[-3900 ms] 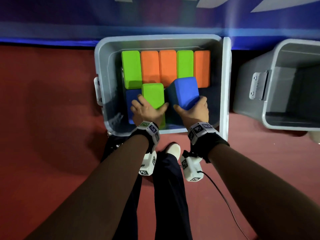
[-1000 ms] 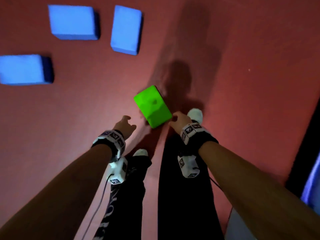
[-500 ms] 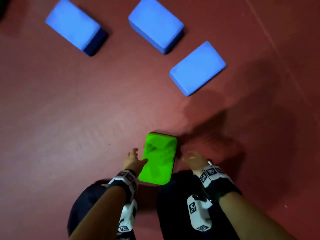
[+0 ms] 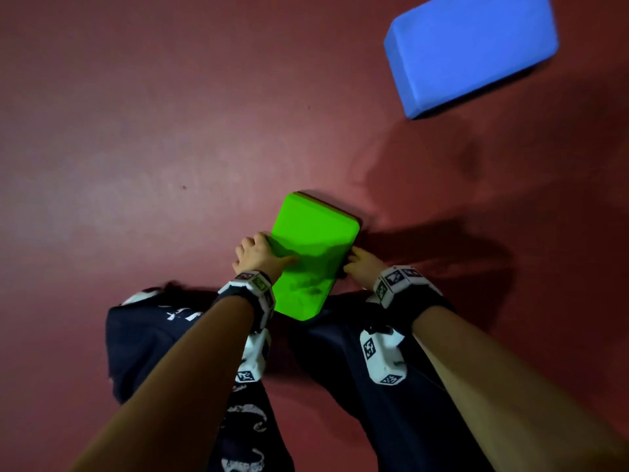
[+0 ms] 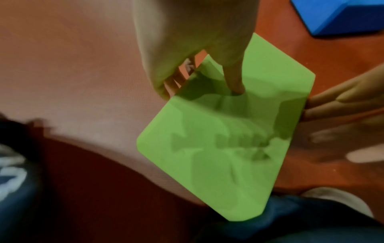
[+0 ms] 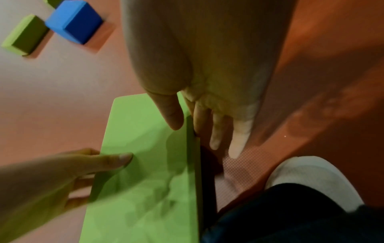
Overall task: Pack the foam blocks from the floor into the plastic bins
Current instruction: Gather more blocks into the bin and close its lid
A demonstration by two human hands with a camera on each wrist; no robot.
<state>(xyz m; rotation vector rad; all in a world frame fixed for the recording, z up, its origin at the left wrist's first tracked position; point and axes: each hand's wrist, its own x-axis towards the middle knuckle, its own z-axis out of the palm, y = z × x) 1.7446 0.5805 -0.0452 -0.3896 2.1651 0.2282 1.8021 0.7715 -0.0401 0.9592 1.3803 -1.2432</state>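
A green foam block (image 4: 315, 248) lies flat, low over the red floor just in front of my knees. My left hand (image 4: 269, 250) grips its left edge, thumb (image 5: 234, 82) on the top face and fingers (image 5: 172, 78) curled down the side. My right hand (image 4: 352, 258) holds the right edge, with its thumb (image 6: 171, 115) on top and its fingers (image 6: 216, 131) running down the side face toward the floor. In the wrist views the green block (image 5: 224, 139) (image 6: 145, 164) fills the middle. No bin is in view.
A blue foam block (image 4: 473, 49) lies on the floor at the far right. The right wrist view shows another blue block (image 6: 72, 21) beside a second green block (image 6: 25, 34). My dark trouser legs (image 4: 391, 386) and a white shoe (image 6: 311, 180) sit close to the held block.
Half a second ago both hands hovered open beside the green block; now both have closed on its edges. My head has dropped closer, so only one blue block remains in the head view.
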